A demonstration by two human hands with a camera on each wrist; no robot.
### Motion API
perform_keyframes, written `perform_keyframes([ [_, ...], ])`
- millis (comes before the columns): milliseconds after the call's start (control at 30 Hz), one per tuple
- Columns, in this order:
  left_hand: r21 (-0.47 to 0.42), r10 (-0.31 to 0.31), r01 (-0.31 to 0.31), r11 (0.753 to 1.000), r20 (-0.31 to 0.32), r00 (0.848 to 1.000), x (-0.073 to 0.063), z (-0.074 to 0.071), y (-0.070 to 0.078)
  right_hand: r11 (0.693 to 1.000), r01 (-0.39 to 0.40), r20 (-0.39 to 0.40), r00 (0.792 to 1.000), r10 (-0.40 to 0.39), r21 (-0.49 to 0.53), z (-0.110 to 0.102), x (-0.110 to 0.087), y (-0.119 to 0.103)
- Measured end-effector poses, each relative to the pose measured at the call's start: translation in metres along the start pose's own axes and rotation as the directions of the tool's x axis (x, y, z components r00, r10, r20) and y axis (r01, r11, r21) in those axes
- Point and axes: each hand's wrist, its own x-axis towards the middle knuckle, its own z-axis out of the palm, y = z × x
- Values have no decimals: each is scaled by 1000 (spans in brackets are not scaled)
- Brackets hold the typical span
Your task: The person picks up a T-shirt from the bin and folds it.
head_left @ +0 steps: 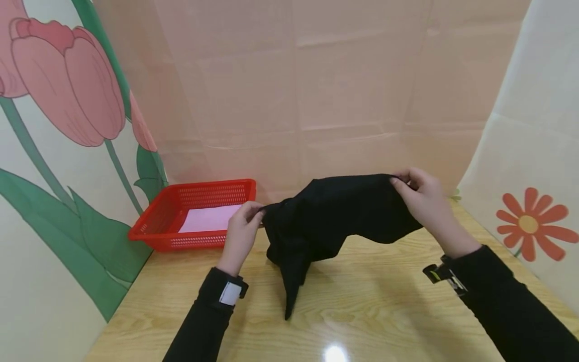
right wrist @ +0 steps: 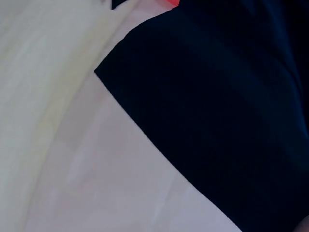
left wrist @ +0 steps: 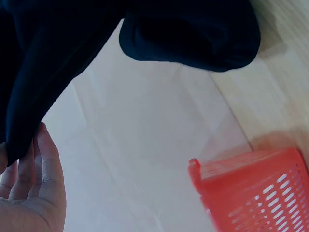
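A piece of black cloth (head_left: 334, 216) hangs between the two hands above the table, loosely folded, with one pointed end drooping at its left. At its left upper edge, my left hand (head_left: 242, 231) pinches the fabric between thumb and fingers. My right hand (head_left: 422, 198) pinches the upper right corner, a little higher than the left. In the left wrist view the cloth (left wrist: 53, 53) drops into the fingers of the left hand (left wrist: 38, 188). The right wrist view is largely filled by the dark cloth (right wrist: 207, 106). Whether it is a garment I cannot tell.
A red plastic basket (head_left: 194, 241) with slotted sides stands at the back left, just beyond the left hand. A pale pink sheet (head_left: 210, 218) lies in it. Pinkish sheeting (head_left: 344, 90) backs the wooden table (head_left: 362, 306); flower-printed panels flank both sides.
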Motion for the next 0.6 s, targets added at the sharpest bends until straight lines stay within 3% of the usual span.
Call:
perform_keyframes([
  [133, 14, 22, -22, 1000, -5, 1000, 3, -3, 7, 998, 59, -71, 996, -58, -1, -8, 7, -13],
  [267, 35, 29, -29, 999, 7, 1000, 7, -5, 10, 997, 63, -94, 993, -66, -34, -15, 6, -26],
  [400, 102, -1, -2, 995, 27, 1000, 12, -5, 3, 995, 71, -48, 996, -74, -76, -12, 0, -31],
  [600, 216, -80, 63, 974, 70, 994, 10, 0, -22, 981, 152, 77, 987, -143, -117, 8, -20, -27],
])
